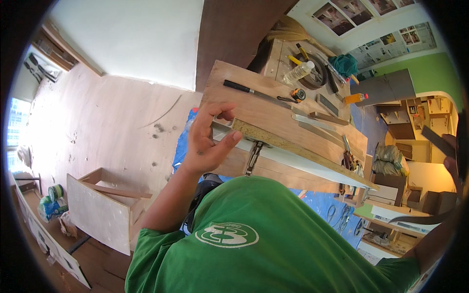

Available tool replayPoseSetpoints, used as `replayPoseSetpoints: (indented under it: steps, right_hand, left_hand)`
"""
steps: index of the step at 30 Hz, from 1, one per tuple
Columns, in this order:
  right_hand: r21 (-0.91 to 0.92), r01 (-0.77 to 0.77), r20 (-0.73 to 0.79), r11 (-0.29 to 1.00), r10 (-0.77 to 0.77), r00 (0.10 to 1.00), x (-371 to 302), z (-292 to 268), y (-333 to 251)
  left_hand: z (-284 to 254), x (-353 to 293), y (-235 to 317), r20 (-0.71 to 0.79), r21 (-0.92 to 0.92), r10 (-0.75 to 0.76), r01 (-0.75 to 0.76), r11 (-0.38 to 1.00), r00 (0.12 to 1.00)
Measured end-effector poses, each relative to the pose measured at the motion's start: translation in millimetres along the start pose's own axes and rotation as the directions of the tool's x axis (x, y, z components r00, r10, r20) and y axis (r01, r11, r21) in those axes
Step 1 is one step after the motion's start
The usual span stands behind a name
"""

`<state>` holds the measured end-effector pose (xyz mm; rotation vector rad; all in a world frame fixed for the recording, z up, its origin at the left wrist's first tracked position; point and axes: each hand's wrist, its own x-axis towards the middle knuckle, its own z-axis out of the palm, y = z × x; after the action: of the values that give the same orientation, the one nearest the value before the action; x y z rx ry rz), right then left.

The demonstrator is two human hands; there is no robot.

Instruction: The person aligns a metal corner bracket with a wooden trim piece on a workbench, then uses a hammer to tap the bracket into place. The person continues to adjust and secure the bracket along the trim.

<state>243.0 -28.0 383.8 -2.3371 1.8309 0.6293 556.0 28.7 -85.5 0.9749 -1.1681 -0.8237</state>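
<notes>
A white-faced chipboard panel (298, 146) stands on its edge along the near side of a wooden worktop, its raw edge facing up. My left hand (207, 139) curls around the panel's left end, thumb at the near corner and fingers bent on the far side. Close to that end, a metal cabinet hinge (254, 157) sticks out toward me. At the far right rim, my partly cut-off right hand (450, 168) has its visible fingers closed on a dark flat strip (436, 140). Below it bends a brown band (422, 219); whether both are one piece I cannot tell.
On the worktop (273, 107) lie a black-handled file (239, 87), a tape measure (297, 95), flat metal and wood pieces, and pliers (348, 158). Behind are a clear bottle (299, 72) and an orange bottle (355, 98). A cabinet piece (100, 207) rests on the left floor.
</notes>
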Motion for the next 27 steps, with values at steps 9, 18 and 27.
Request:
replayPoseSetpoints:
  steps: [9, 18, 27]
  right_hand:
    - [0.341, 0.291, 0.273, 0.894, -0.39, 0.879, 55.0, 116.0, -69.3]
    - [0.424, 0.492, 0.02, 0.761, -0.55, 0.835, 88.6, 160.5, -131.6]
    - [0.477, 0.495, -0.04, 0.727, -0.544, 0.838, 128.6, 202.0, -143.0]
  left_hand:
    - [-2.2, 5.3, 3.5, 0.057, -0.003, 0.012, -0.012, 1.0, 0.998]
    - [-13.9, 14.8, 8.5, 0.162, -0.046, 0.129, -0.123, 0.991, 0.978]
    - [-17.3, 16.1, 9.2, 0.172, -0.002, 0.151, -0.153, 0.988, 0.973]
